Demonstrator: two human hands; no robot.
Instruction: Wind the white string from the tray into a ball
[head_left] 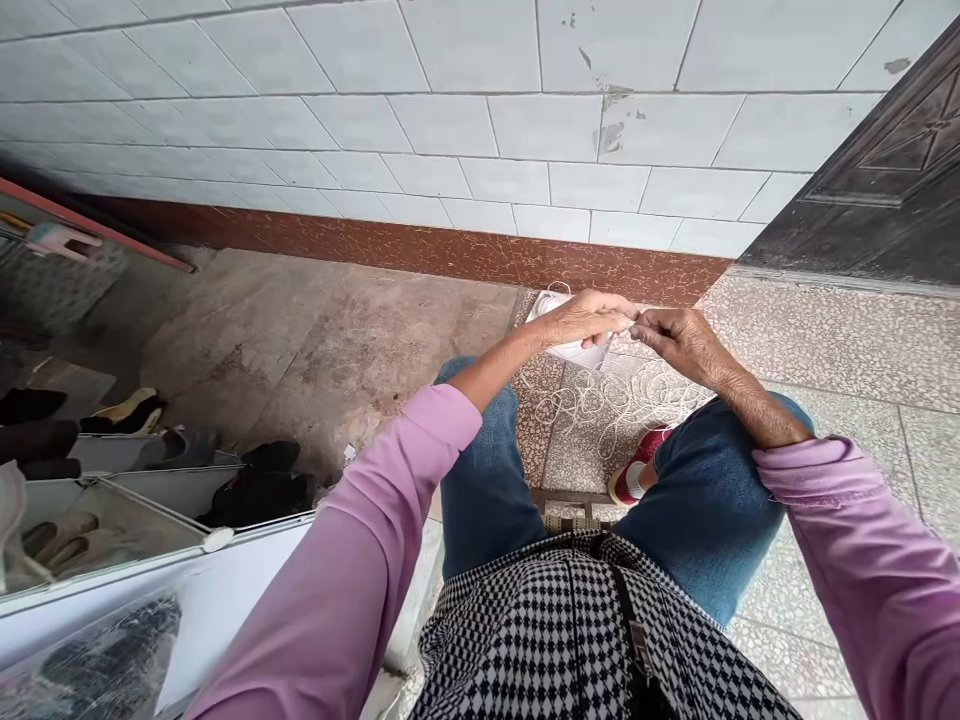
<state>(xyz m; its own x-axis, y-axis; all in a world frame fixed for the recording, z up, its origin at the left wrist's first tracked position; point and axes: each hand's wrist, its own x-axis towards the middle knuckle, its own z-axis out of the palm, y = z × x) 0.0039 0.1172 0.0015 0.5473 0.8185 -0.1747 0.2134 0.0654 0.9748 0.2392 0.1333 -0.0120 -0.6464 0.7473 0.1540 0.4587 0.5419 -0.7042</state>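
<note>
Both hands meet above and in front of my knees. My left hand (591,318) reaches in from the left, palm down, its thumb and fingers pinched on a short bit of white cord. My right hand (681,342) comes from the other side, thumb and forefinger closed at the same spot. Only a little of the cord shows between the fingertips. Loose loops of white cord (637,395) lie tangled on the floor below. Behind my left hand is a white container or sheet (576,352), partly hidden, with more cord at its top.
A tiled wall (510,185) with a brown base strip runs ahead. A dark panelled door (892,190) stands at right. On the left a shoe rack (157,490) holds several shoes. My foot in a red shoe (621,487) is beside the cord loops.
</note>
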